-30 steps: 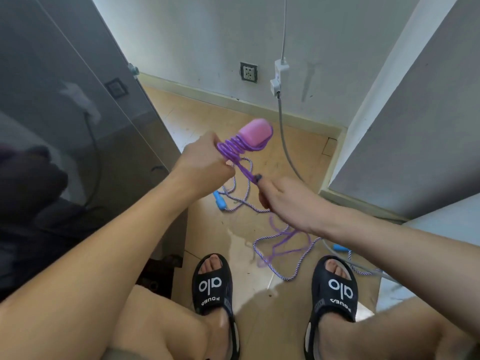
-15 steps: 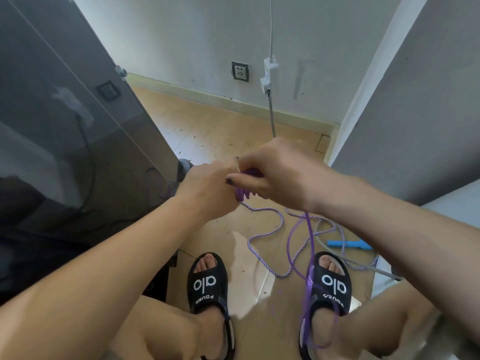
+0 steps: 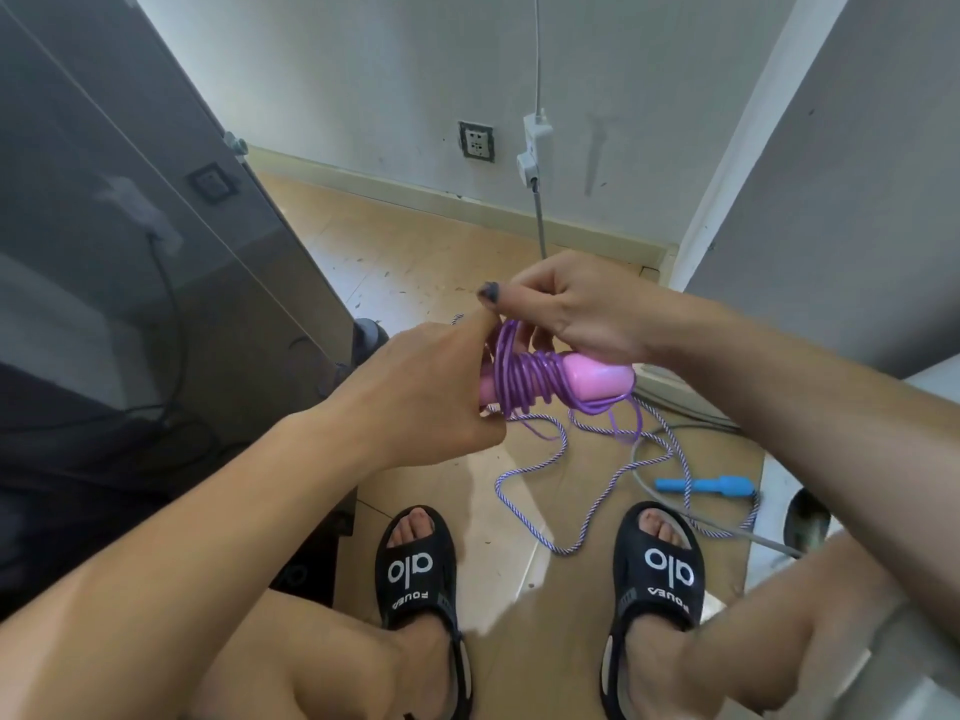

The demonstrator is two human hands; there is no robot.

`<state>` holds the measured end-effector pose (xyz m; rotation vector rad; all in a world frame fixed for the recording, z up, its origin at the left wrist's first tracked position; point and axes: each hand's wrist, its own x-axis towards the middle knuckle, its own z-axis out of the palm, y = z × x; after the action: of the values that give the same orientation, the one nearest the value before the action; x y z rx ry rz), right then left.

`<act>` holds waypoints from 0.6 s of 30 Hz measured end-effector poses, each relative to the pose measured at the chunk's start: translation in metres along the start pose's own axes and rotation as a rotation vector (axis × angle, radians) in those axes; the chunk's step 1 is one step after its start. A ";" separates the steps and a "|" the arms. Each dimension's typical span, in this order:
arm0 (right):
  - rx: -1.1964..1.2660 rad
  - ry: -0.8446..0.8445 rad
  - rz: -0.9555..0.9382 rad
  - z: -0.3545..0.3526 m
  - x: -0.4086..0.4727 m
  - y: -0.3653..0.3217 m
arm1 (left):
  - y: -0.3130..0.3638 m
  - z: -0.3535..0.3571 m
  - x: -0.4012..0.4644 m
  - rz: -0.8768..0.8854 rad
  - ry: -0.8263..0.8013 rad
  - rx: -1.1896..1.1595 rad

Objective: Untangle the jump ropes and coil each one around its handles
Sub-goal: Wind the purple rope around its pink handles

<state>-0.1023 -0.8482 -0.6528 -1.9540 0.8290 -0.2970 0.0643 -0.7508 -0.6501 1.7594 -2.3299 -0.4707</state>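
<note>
Wooden floor by a grey wall: purple rope nearly wound.
The pink handles had swung level since a moment before; left hand gripped one end, right hand pinched the purple rope, few loops hanging. The striped rope lay on the floor.

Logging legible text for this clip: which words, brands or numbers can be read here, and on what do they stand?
"alo", large white letters, on the strap of the left sandal.
"alo", the same, on the right sandal.
"FOUEA", or close to it, small white letters under each "alo"; too small to be sure.
Wall socket: no readable marking.
Jump rope handles: no text shows.
</note>
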 end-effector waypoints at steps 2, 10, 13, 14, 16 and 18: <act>0.090 -0.028 0.043 -0.004 0.000 0.000 | 0.004 -0.004 0.000 0.012 0.031 -0.023; 0.220 -0.050 0.095 0.005 0.010 -0.008 | 0.035 -0.022 -0.014 0.121 0.090 -0.061; 0.242 -0.005 0.179 0.009 0.023 0.004 | 0.035 -0.025 -0.015 0.118 0.142 -0.060; 0.307 0.006 0.232 0.010 0.021 0.015 | 0.030 -0.027 -0.015 0.085 0.164 -0.077; 0.411 0.016 0.358 0.012 0.012 0.039 | 0.022 -0.029 -0.016 0.032 0.203 -0.122; 0.403 0.010 0.345 0.021 -0.001 0.049 | 0.017 -0.028 -0.017 0.021 0.239 -0.171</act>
<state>-0.1129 -0.8487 -0.7047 -1.4105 1.0087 -0.2443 0.0630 -0.7339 -0.6168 1.6145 -2.0770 -0.4168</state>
